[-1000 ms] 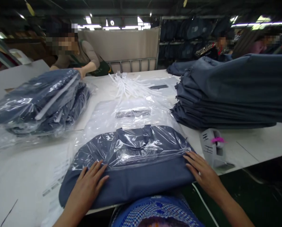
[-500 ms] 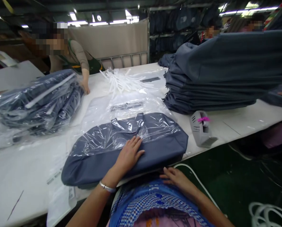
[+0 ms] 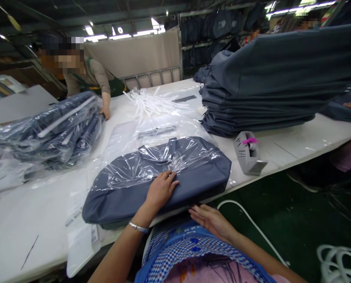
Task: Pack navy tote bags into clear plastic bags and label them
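Observation:
A dark blue-grey bag (image 3: 193,184) lies flat along the near edge of the white table, its upper part covered by shiny clear plastic wrap (image 3: 128,171). My left hand (image 3: 161,190), a silvery bangle at its wrist, rests on the front of the bag with fingers spread near the wrap's lower edge. Below the bag's front edge, my right hand (image 3: 209,220) hovers by the apron (image 3: 175,239), fingers stretched out and nothing visible in them. Behind the bag lie flat clear plastic bags (image 3: 125,135).
White strips (image 3: 151,104) lie in a heap farther back. A tall stack of dark bags (image 3: 269,94) stands right, beside a grey tape dispenser (image 3: 247,155). Plastic-wrapped bags (image 3: 66,129) are piled left, a co-worker's hand (image 3: 105,112) touching them. A coiled white hose (image 3: 337,263) lies on the floor.
My right hand has moved left, closer to the bag's front edge, and its fingers are straighter. My left hand stays on the bag. The view has shifted slightly.

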`<state>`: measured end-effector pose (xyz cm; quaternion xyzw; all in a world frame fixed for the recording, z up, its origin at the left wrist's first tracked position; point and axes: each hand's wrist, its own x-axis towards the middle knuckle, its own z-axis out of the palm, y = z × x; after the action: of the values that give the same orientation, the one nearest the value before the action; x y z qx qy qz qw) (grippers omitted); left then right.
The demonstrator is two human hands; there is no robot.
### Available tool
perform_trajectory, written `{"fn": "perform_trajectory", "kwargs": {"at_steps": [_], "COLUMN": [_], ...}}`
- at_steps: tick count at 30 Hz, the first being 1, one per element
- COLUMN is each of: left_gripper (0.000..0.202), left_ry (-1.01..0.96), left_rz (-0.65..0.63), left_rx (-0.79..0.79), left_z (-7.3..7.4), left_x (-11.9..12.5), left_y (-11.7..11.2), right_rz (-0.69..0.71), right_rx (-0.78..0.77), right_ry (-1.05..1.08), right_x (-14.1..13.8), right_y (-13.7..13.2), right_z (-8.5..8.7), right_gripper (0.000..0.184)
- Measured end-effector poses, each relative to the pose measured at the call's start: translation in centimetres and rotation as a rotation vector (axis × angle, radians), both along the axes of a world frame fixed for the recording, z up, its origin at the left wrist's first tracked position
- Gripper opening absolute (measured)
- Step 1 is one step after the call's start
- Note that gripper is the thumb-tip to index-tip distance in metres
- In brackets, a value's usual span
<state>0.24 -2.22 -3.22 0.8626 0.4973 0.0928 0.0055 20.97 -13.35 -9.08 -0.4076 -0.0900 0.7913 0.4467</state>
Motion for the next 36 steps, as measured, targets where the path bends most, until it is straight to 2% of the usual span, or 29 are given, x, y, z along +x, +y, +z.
{"fn": "perform_trajectory", "kwargs": {"at_steps": [4, 7, 10, 12, 15, 17, 19, 21, 24, 28, 32, 36], "left_gripper": [0.044, 0.049, 0.054, 0.060, 0.077, 0.099, 0.121, 0.130, 0.120, 0.110, 0.103, 0.091], "left_ry": [0.003, 0.011, 0.000, -0.018, -0.030, 0.002, 0.059, 0.097, 0.082, 0.012, -0.103, -0.218], "left_rz": [0.018, 0.031, 0.054, 0.055, -0.030, -0.100, -0.131, -0.120, -0.087, -0.032, 0.061, 0.191], "left_rx": [0.004, 0.005, -0.096, -0.222, -0.413, -0.485, -0.499, -0.461, -0.330, -0.200, -0.135, -0.159], "left_z": [0.2, 0.7, 1.7, 2.7, 4.2, 4.8, 4.7, 4.1, 2.4, 0.7, 0.8, 2.1], "left_x": [0.3, 0.6, 0.5, 0.0, -1.0, -1.4, -1.4, -1.2, -0.7, -0.4, -0.4, -1.0], "left_y": [-0.1, -0.2, 0.0, 0.2, 0.2, 0.0, -0.3, -0.7, -1.5, -2.2, -1.7, 0.0], "right_rz": [-0.037, -0.106, -0.163, -0.125, 0.007, 0.083, 0.136, 0.163, 0.122, 0.105, 0.148, 0.191], "right_rx": [-0.053, -0.033, -0.016, -0.016, 0.082, 0.163, 0.195, 0.186, 0.221, 0.360, 0.500, 0.626], "right_ry": [0.029, 0.147, 0.251, 0.239, 0.132, -0.014, -0.228, -0.423, -0.473, -0.228, -0.202, -0.052], "right_x": [-0.4, -1.1, -1.9, -2.4, -2.5, -2.4, -2.2, -2.2, -2.6, -3.5, -4.1, -4.6], "right_y": [-0.3, 0.5, 2.1, 3.4, 5.0, 5.7, 6.1, 6.2, 6.0, 5.9, 6.7, 7.9], "right_z": [1.2, 1.4, 0.9, 0.5, 0.7, 1.2, 1.9, 2.4, 2.8, 3.5, 4.7, 5.4], "right_gripper": [0.037, 0.033, 0.027, 0.023, 0.026, 0.028, 0.030, 0.034, 0.031, 0.027, 0.039, 0.051]}}
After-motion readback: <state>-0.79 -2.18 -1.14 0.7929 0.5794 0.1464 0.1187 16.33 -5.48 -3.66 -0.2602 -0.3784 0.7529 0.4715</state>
